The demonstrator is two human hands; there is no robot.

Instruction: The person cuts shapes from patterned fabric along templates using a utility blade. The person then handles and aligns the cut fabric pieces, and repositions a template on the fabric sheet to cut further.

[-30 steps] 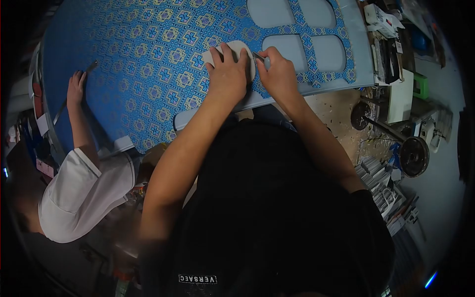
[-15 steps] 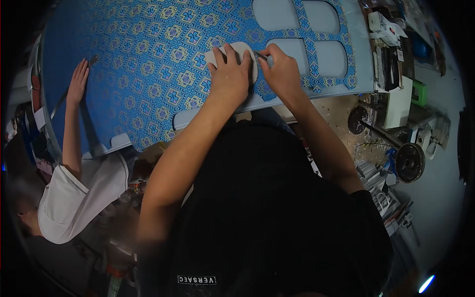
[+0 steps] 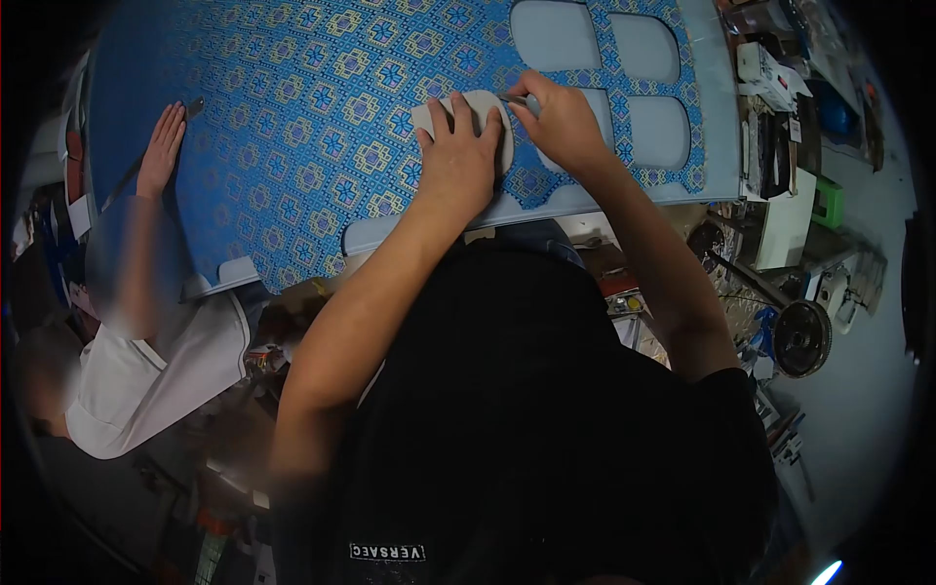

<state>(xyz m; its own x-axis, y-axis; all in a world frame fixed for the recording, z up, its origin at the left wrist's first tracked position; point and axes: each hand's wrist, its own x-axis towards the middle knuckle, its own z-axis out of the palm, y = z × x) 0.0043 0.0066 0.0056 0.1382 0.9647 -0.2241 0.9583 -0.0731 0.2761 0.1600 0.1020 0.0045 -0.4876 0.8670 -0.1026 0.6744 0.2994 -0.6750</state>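
Observation:
My left hand (image 3: 458,161) lies flat with spread fingers on a pale template (image 3: 479,101) with a rounded end, pressing it against blue patterned fabric (image 3: 322,136). Much of the template is hidden under that hand. Just right of it, my right hand (image 3: 564,122) is closed around a slim metal tool (image 3: 513,98); whether it is a knife or a marker I cannot make out. The tool's tip is at the template's upper right edge. Several rounded openings, such as the cutout (image 3: 556,37), show a grey surface beneath the fabric.
On the left, a co-worker's hand (image 3: 164,146) rests on the fabric beside a metal strip (image 3: 195,106). The grey table edge (image 3: 624,207) runs in front of me. Cluttered shelves with a white box (image 3: 765,73) and a dumbbell-like bar (image 3: 801,338) stand at right.
My right hand and the tool have moved slightly up along the template's rounded edge. My left hand stays on the template. The whole view has shifted a little.

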